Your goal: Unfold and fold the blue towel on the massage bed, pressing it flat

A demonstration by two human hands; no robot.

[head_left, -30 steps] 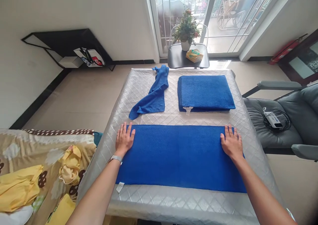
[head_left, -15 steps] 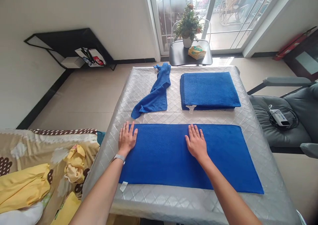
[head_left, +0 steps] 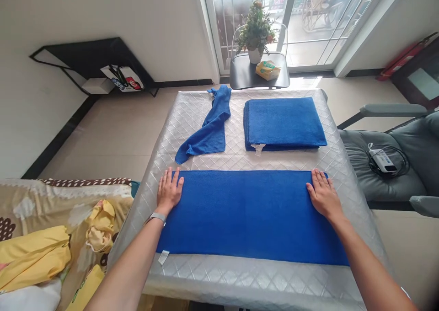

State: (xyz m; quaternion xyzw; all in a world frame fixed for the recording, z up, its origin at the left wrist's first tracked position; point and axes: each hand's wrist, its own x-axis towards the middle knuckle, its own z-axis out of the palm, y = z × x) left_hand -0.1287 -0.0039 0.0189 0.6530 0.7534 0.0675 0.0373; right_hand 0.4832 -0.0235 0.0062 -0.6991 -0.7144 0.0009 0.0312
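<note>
A home, shown by bedding (head_left: 51, 206), potted flowers (head_left: 255, 33) and armchair (head_left: 391, 190).

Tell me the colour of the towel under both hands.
The towel is deep blue, seen best in the head view.

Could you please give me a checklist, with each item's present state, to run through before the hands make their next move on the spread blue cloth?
1. Left hand flat at the left edge of the spread cloth: ok.
2. Right hand resting near its far right corner: ok.
3. Spread cloth smooth between the hands: ok, no fold or crease shows there.
4. Near right corner flat: cannot tell, the right forearm hides it.
5. Twisted blue cloth laid flat: not ok, it lies bunched beyond the spread cloth.
6. Folded blue stack apart from the spread cloth: ok.
</note>
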